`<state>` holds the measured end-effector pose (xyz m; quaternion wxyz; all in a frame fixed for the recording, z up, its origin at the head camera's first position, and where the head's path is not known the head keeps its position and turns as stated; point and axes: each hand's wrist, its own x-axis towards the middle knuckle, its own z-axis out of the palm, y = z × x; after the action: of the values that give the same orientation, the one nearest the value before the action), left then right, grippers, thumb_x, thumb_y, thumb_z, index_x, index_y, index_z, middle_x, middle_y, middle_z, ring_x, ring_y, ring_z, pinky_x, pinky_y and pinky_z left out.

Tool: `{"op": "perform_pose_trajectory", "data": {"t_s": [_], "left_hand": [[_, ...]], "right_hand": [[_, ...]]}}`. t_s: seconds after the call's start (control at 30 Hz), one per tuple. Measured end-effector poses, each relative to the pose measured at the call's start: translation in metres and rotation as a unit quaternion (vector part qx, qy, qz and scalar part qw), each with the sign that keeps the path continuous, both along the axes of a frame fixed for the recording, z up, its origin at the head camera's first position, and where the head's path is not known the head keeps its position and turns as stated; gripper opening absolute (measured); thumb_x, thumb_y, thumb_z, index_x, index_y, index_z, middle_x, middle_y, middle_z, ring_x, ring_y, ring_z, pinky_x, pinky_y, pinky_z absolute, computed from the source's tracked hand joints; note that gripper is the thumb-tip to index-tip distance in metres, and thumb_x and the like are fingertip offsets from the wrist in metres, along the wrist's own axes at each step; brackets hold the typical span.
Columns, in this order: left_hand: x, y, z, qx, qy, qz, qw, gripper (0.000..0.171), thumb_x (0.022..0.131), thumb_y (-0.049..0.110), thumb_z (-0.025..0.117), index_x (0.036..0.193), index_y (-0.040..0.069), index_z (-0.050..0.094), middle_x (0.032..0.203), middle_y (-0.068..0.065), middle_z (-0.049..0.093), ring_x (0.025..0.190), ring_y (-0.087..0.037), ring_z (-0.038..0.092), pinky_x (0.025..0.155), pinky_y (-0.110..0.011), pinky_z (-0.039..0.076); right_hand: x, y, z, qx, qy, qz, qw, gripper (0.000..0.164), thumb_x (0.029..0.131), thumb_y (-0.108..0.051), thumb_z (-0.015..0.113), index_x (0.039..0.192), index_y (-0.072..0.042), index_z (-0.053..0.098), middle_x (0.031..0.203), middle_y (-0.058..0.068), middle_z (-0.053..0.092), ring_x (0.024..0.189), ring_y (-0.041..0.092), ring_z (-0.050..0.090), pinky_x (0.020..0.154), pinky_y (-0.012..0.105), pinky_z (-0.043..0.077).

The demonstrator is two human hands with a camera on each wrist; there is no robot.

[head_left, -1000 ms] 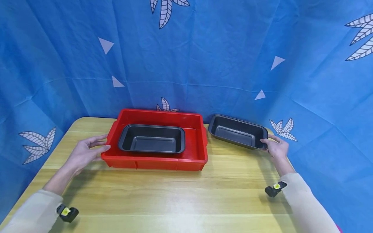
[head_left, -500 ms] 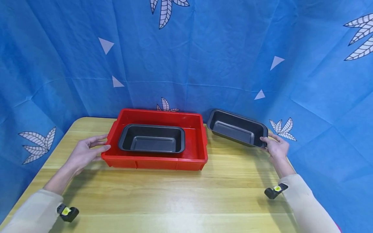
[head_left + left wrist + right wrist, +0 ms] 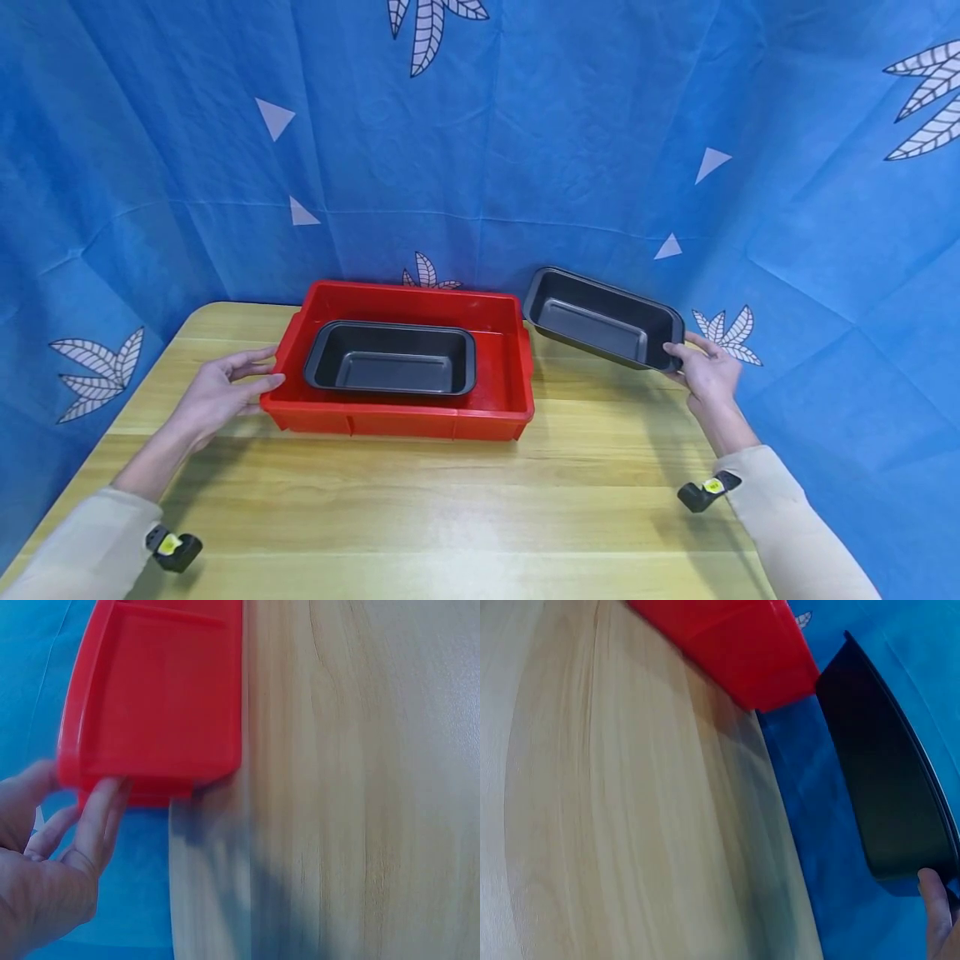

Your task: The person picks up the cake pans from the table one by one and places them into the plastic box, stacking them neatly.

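In the head view a dark loaf pan [image 3: 603, 318] is off the table at the right, its left end higher than its right. My right hand [image 3: 708, 375] grips its right end, thumb over the rim and fingers below. The right wrist view shows the side of that loaf pan [image 3: 885, 765] near the bin's corner. A red plastic bin [image 3: 397, 423] stands at the back of the table, with a second dark loaf pan [image 3: 390, 393] inside. My left hand [image 3: 221, 387] holds the bin's left end, fingertips [image 3: 112, 787] against it below the rim.
A light wooden table [image 3: 450, 500] lies under the bin, with its back edge close to a blue patterned cloth [image 3: 480, 150]. Inside the bin, bare red floor [image 3: 491, 367] shows right of the second pan.
My right hand has raised its loaf pan and brought it slightly left, so its left end overlaps the bin's right edge in the head view. The left hand and bin have stayed put.
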<state>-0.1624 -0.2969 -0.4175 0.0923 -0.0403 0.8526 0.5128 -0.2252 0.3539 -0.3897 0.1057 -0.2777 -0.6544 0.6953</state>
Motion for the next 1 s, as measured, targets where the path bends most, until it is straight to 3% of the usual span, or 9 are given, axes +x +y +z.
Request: {"op": "perform_pose_trajectory", "data": {"t_s": [0.23, 0.5, 0.87, 1.0], "left_hand": [[0.001, 0.0, 0.001, -0.006, 0.001, -0.001, 1.0, 0.079, 0.104, 0.036, 0.066, 0.166, 0.005, 0.029, 0.159, -0.035, 0.042, 0.13, -0.042, 0.06, 0.087, -0.036, 0.067], [0.001, 0.0, 0.001, -0.006, 0.003, -0.001, 1.0, 0.079, 0.104, 0.036, 0.066, 0.166, 0.004, 0.028, 0.16, -0.036, 0.04, 0.136, -0.05, 0.054, 0.087, -0.037, 0.067], [0.0, -0.001, 0.0, -0.007, 0.004, -0.003, 1.0, 0.079, 0.104, 0.036, 0.067, 0.166, 0.004, 0.028, 0.159, -0.035, 0.041, 0.132, -0.045, 0.058, 0.087, -0.037, 0.067], [0.0, -0.001, 0.0, -0.009, 0.002, -0.003, 1.0, 0.079, 0.104, 0.036, 0.067, 0.166, 0.004, 0.029, 0.159, -0.035, 0.042, 0.126, -0.037, 0.063, 0.087, -0.037, 0.067]], "right_hand": [[0.002, -0.012, 0.01, -0.011, 0.013, 0.009, 1.0, 0.054, 0.093, 0.001, 0.072, 0.146, -0.006, 0.06, 0.074, -0.013, 0.073, 0.067, 0.006, 0.077, 0.06, 0.024, 0.064], [0.005, -0.028, 0.018, -0.022, 0.038, 0.024, 0.999, 0.052, 0.091, 0.004, 0.074, 0.141, -0.006, 0.063, 0.083, -0.011, 0.073, 0.071, 0.008, 0.079, 0.065, 0.026, 0.066], [0.009, -0.054, 0.024, -0.024, 0.058, 0.036, 0.997, 0.046, 0.09, 0.005, 0.074, 0.133, -0.007, 0.064, 0.074, -0.011, 0.076, 0.068, 0.009, 0.078, 0.057, 0.024, 0.063], [0.01, -0.063, 0.025, -0.009, 0.054, 0.047, 0.997, 0.047, 0.09, 0.004, 0.073, 0.135, -0.007, 0.064, 0.074, -0.012, 0.076, 0.068, 0.008, 0.078, 0.056, 0.023, 0.062]]}}
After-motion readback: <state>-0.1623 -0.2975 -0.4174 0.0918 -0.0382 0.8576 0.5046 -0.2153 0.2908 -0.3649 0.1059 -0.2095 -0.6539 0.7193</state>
